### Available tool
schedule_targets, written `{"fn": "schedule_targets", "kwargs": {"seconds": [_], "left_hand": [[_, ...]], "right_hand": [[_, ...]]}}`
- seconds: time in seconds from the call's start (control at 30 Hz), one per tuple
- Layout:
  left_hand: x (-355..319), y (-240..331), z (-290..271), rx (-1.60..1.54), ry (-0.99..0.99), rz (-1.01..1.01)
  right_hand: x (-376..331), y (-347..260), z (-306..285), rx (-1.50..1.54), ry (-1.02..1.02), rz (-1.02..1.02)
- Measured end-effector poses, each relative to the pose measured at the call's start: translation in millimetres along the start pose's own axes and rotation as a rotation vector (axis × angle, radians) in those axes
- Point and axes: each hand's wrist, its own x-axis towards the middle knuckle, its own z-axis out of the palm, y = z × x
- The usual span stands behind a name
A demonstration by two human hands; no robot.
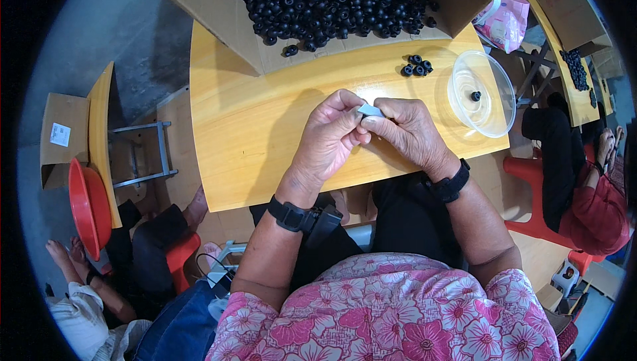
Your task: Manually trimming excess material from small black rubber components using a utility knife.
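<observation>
Left hand (330, 135) and right hand (413, 130) pinch one grey piece (371, 111); rightward, one clear bowl (479, 119) holds one black part (476, 96); beyond, about five loose parts (417, 69), one cardboard box (215, 19) heaped with more.

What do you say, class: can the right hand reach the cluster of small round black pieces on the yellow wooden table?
Probably yes: the right hand has only bare table between it and the cluster, though its fingers pinch a small grey piece.
</observation>
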Motion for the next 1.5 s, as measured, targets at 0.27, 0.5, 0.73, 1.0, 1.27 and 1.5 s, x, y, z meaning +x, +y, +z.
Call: {"fn": "schedule_targets", "kwargs": {"seconds": [0.27,0.5,0.73,1.0,1.27,1.5], "left_hand": [[0,-1,4,-0.005,0.004,-0.006],[2,0,8,0.026,0.018,0.010],[2,1,10,0.053,0.048,-0.002],[1,0,9,0.089,0.027,-0.008],[1,0,9,0.113,0.044,-0.025],[2,0,8,0.093,0.041,-0.031]], "right_hand": [[-1,4,-5,0.159,-0.034,-0.050],[3,5,-6,0.216,0.078,0.000],[5,1,-4,0.289,0.101,0.038],[5,8,-2,0.257,0.077,0.024],[7,14,-3,0.355,0.061,0.035],[6,13,-4,0.329,0.079,0.020]]}}
